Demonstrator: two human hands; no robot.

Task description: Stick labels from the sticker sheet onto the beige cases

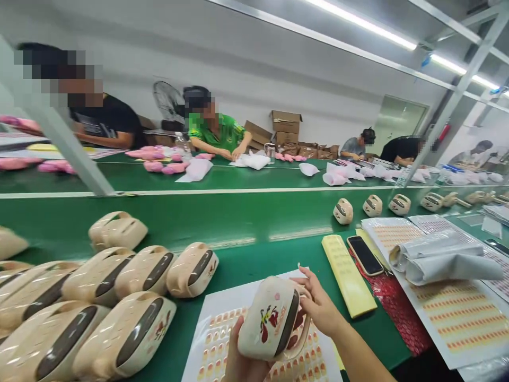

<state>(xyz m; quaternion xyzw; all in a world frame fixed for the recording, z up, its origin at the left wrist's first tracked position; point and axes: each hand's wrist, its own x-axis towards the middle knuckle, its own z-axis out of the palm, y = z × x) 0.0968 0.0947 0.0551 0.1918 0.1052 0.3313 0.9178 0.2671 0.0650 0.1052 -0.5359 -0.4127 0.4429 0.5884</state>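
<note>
A cream plastic case (260, 318) with a loop handle, a dark strip and a red, black and yellow cartoon print is held up before me, tilted. My left hand (238, 353) grips it from below and the left, its palm mostly hidden behind the case. At the handle side, my right hand (320, 305) has its fingers bent against the case. A tiny pale bit shows by its fingertips, too small to name. Beneath both hands lies a white sticker sheet (217, 318) with rows of small orange-red oval stickers.
Several similar cream cases (137, 329) stand in rows on the left. More cases (342, 211) line the green belt (238, 212). To the right are a yellow pad (345, 276), a phone (365, 255), red bubble wrap (397, 313) and sticker sheets (461, 318). Co-workers sit across the belt.
</note>
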